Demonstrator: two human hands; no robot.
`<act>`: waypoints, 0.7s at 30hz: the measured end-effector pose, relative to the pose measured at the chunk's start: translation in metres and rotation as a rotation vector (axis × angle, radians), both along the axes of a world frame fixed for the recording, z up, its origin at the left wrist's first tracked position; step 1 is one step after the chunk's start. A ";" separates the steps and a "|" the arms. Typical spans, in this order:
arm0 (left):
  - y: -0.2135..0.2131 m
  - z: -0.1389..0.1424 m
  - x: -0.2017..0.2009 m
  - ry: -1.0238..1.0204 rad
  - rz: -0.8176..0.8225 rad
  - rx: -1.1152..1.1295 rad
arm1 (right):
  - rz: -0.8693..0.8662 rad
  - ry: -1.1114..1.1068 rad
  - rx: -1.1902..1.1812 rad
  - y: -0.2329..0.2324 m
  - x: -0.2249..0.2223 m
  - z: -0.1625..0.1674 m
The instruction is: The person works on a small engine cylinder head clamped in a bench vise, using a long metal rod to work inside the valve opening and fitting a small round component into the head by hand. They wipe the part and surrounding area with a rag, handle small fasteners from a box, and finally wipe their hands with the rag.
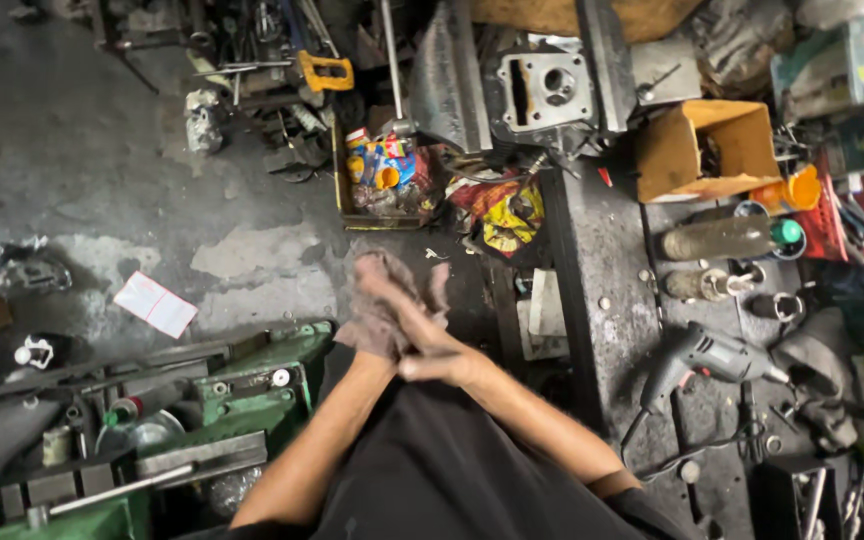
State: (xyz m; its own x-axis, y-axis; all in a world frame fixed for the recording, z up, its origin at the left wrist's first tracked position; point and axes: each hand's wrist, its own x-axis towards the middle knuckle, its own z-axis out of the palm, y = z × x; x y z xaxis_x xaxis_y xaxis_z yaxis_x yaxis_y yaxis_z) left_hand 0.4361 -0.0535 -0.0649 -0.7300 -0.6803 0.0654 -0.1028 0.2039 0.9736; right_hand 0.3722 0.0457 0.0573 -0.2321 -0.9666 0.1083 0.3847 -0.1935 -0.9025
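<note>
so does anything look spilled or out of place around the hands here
Nothing spilled shows. The left hand and right hand press a grimy rag between them. The odd bits: a white paper slip lying loose on the stained concrete floor, and a power drill on its side on the cluttered workbench, cord trailing.

bare forearms, no sleeves below elbow; black garment over torso and lap.
</note>
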 end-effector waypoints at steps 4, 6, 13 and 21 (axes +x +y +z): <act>-0.003 0.003 0.007 -0.012 -0.008 -0.047 | 0.281 0.057 0.071 0.020 -0.013 0.001; -0.007 0.010 0.010 -0.007 -0.016 -0.012 | 0.358 -0.028 0.038 0.024 -0.019 0.000; -0.055 0.050 0.007 0.090 0.018 0.312 | 0.316 -0.715 -0.243 0.044 -0.025 0.003; -0.145 0.101 0.012 0.573 0.271 0.539 | -0.531 -0.642 -0.078 0.058 -0.050 0.009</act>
State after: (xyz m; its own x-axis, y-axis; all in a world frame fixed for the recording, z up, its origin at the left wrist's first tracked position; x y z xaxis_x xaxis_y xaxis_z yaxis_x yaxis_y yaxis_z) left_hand 0.4480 -0.1984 0.0362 -0.4894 -0.8720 -0.0078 0.4601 -0.2658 0.8472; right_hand 0.3225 0.1036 0.0660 -0.6938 -0.7067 -0.1383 0.6598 -0.5469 -0.5153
